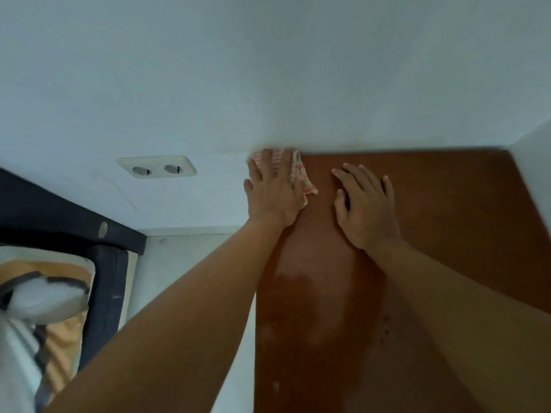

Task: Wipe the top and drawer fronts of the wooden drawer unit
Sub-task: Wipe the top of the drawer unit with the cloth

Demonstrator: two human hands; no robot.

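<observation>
Working down from the white wall point(268, 70), treat it as your stop: the wooden drawer unit point(447, 204) butts against it, and its red-brown top fills the right half of the view. The drawer fronts are out of sight below the near edge, so by the look of it they come later. Your left hand point(272, 195) lies flat on the cloth point(307, 180) at the far left corner of the top, right where wood meets wall. Its grip is apart, with the fingers straight and pressing down rather than curled round the fabric. Your right hand point(365, 210) rests just beside it, bare on the wood, with its grip apart too and holding nothing. Use it only as a brace, and lift it before the cloth reaches that strip, or you will leave a print. Spread the left palm's weight evenly so the cloth does not bunch; one loose end trails out to the right, so tuck it under. Draw straight passes from the wall toward you, each overlapping the last. Press a little harder over the pale smear point(298, 281) nearer you and the small dark specks point(386, 329) close to your right forearm
</observation>
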